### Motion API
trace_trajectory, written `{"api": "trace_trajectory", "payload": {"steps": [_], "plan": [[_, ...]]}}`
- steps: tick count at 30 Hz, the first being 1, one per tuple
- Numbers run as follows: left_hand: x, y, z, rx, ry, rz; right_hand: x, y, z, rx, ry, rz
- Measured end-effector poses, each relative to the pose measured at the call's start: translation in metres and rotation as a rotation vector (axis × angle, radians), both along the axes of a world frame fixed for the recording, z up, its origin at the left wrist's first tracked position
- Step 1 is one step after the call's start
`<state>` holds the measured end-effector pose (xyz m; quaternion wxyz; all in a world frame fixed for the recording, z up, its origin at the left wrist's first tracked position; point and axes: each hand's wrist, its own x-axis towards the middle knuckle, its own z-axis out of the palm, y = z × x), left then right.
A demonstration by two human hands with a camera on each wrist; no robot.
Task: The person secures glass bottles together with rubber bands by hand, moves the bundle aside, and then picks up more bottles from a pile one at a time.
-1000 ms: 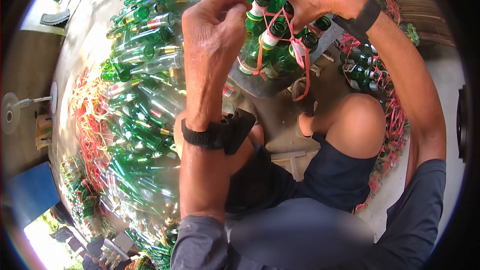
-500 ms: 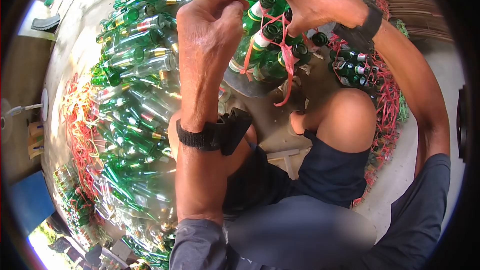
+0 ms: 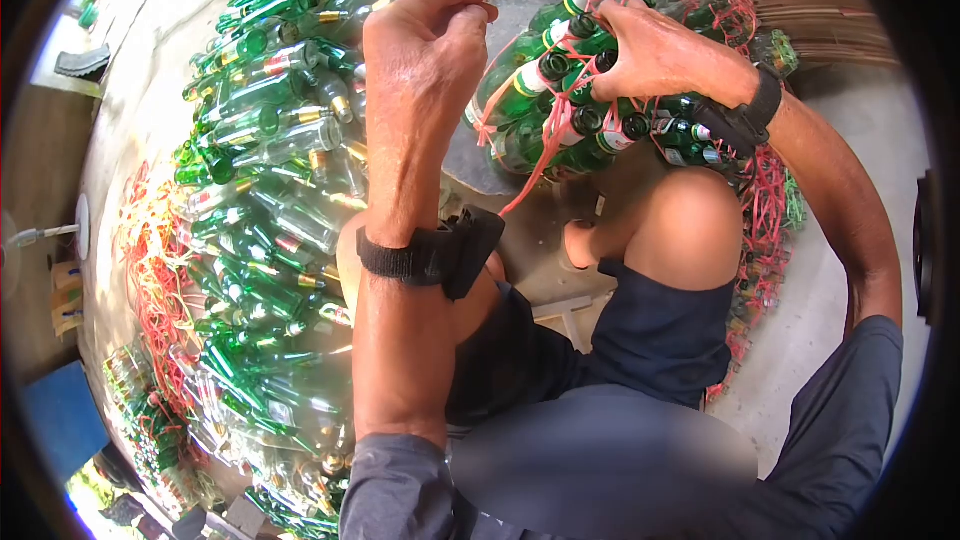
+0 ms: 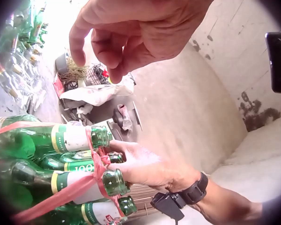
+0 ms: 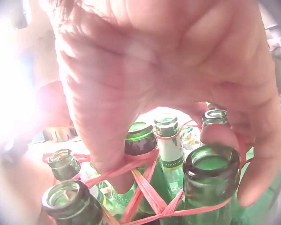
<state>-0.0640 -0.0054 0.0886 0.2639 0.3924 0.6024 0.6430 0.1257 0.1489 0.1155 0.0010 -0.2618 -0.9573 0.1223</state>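
Observation:
Several green glass bottles [image 3: 530, 80] with white labels are tied into a bundle by pink plastic string [image 3: 555, 130]. My right hand [image 3: 675, 55] grips the bundle from above at the necks. In the right wrist view its fingers reach down between the bottle mouths [image 5: 210, 171], around the crossed string. The bundle leans over, mouths toward the right, above a grey slab [image 3: 475, 165]. A loose string end trails down toward my knees. My left hand [image 3: 425, 60] hangs in the air left of the bundle, fingers loosely bent, holding nothing; the left wrist view shows nothing in its fingers [image 4: 77, 47].
A large pile of loose green and clear bottles [image 3: 260, 130] covers the floor at left, with a heap of red and orange string [image 3: 155, 270] beyond. More string-tied bottles [image 3: 690, 135] stand at right, near a stack of long thin strips [image 3: 800, 0].
My right hand has moved right and slightly down with the bundle, which has tipped from nearly upright to leaning right, baring more of the slab. The left hand has stayed nearly still.

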Motion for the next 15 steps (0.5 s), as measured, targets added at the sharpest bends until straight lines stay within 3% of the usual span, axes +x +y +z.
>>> {"api": "trace_trajectory", "payload": {"steps": [4, 5, 8, 15], "plan": [[0.000, 0.001, 0.000, 0.000, 0.005, -0.027, 0.017, 0.000, 0.000, 0.008, 0.076, 0.065], [0.000, 0.002, 0.000, 0.002, -0.003, -0.026, 0.018, 0.003, 0.003, -0.122, 0.017, 0.009], [-0.001, 0.004, -0.001, 0.002, 0.014, -0.023, 0.030, 0.015, -0.005, -0.065, 0.056, 0.076], [0.005, 0.002, 0.002, -0.007, 0.017, -0.041, 0.056, 0.024, -0.006, -0.146, -0.005, -0.062]]}}
